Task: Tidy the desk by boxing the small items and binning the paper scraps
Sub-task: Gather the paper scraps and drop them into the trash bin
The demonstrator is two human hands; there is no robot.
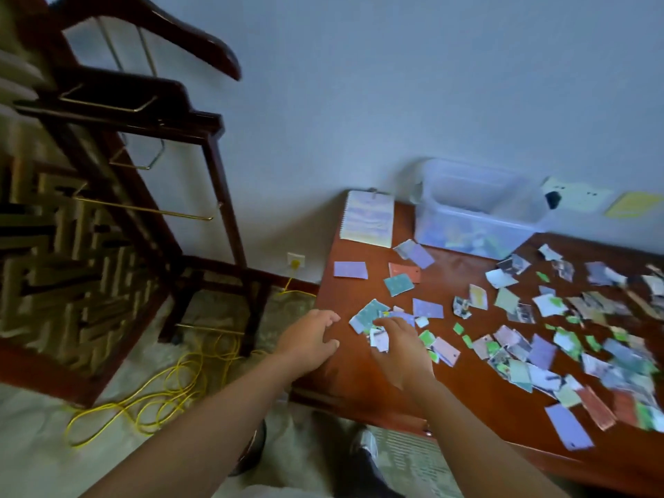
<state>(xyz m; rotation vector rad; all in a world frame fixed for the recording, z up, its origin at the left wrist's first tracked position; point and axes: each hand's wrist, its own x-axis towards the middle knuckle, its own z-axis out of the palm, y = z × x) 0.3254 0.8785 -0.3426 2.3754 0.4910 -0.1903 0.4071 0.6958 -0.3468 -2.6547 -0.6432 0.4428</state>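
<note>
Several coloured paper scraps (pixel 539 339) lie scattered over the dark red wooden desk (pixel 363 375). My right hand (pixel 402 348) is over the desk's left part, its fingers curled round a small bunch of scraps (pixel 380 337). My left hand (pixel 312 337) hovers at the desk's left edge, fingers loosely bent, holding nothing. A clear plastic box (pixel 478 213) stands at the back of the desk against the wall, with some items inside. A spiral notebook (pixel 368 219) lies left of the box.
A dark wooden rack with brass rails (pixel 118 181) stands to the left on the floor. A yellow cable (pixel 169 393) coils on the floor beside the desk. A wall socket (pixel 575 197) sits behind the box.
</note>
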